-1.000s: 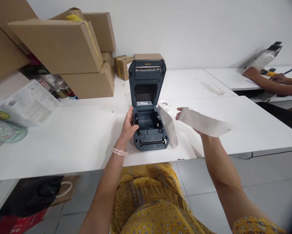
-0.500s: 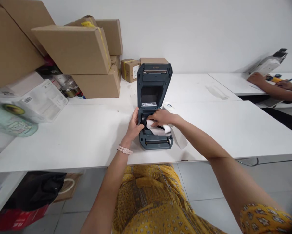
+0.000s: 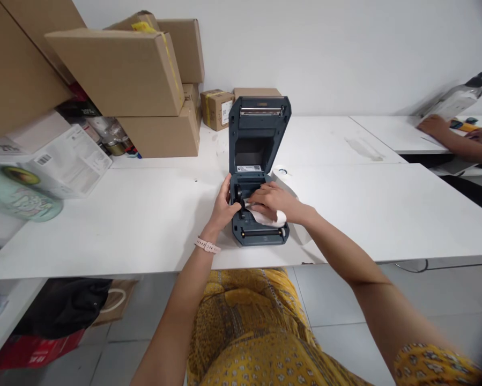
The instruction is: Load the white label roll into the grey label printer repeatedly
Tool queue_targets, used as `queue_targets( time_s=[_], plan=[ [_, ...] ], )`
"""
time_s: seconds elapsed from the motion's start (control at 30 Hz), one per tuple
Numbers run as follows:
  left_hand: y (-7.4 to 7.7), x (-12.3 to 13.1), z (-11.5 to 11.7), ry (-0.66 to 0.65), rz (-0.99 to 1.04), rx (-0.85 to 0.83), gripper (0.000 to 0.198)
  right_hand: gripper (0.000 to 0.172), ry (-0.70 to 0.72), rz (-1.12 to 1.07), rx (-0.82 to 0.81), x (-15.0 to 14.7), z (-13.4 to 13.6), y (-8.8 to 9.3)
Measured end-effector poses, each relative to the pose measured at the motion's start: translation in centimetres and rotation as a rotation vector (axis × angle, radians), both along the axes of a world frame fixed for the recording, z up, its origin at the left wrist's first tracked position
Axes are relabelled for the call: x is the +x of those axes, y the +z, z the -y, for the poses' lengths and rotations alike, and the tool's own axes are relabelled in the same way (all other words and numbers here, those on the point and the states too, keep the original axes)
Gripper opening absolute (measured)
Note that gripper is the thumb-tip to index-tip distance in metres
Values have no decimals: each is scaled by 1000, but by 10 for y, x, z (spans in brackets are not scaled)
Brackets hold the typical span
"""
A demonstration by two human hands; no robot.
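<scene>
A dark grey label printer (image 3: 260, 239) stands on the white table, its lid (image 3: 258, 130) tipped up and back. My left hand (image 3: 223, 210) grips the printer's left wall, with the thumb over the inner edge by a black roll holder (image 3: 239, 194). Inside the bay, my right hand (image 3: 279, 201) is closed over a small white paper roll (image 3: 267, 219) and hides much of it. The roll lies across the bay, and a loose white end sticks out toward the front. Behind my right wrist, a second white roll (image 3: 283, 175) rests beside the printer.
Cardboard boxes (image 3: 116, 75) are stacked at the back left, with a white carton (image 3: 69, 161) and a mint-green bottle (image 3: 27, 201) nearer. At the far right, another person's hand (image 3: 436, 126) rests by papers. The table's front edge (image 3: 144, 274) runs close to my body.
My right hand has shifted slightly and now covers more of the paper roll, whose visible end is less exposed. My left hand keeps its hold on the printer. The camera view has moved a little.
</scene>
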State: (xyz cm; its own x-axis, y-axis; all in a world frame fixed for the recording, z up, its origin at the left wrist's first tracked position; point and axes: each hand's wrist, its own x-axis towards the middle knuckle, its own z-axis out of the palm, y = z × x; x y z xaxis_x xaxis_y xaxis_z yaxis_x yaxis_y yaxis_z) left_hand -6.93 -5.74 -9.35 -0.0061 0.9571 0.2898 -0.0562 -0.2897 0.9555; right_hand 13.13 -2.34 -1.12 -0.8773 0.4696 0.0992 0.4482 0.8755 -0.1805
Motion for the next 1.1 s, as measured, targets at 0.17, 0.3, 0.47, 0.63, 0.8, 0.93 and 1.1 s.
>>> queue_targets(
  time_s=[0.17,0.3,0.47,0.63,0.8,0.93,1.1],
  plan=[
    [-1,0,1,8,-35,32,95,33,-93,-119,34,18,52,-6],
    [-2,-2,1,13,-102,45,93,33,-190,-241,174,20,82,-24],
    [-3,-1,0,27,-130,54,91,34,-253,-256,241,11,100,-37],
    [-3,0,-1,34,-118,50,91,38,-271,-238,255,8,105,-40],
    [-1,1,0,38,-111,31,92,40,-272,-234,269,12,107,-42],
    [2,2,2,38,-94,18,93,40,-269,-232,251,14,108,-43],
    [3,1,4,25,-113,20,92,44,-269,-227,229,15,110,-45]
  ],
)
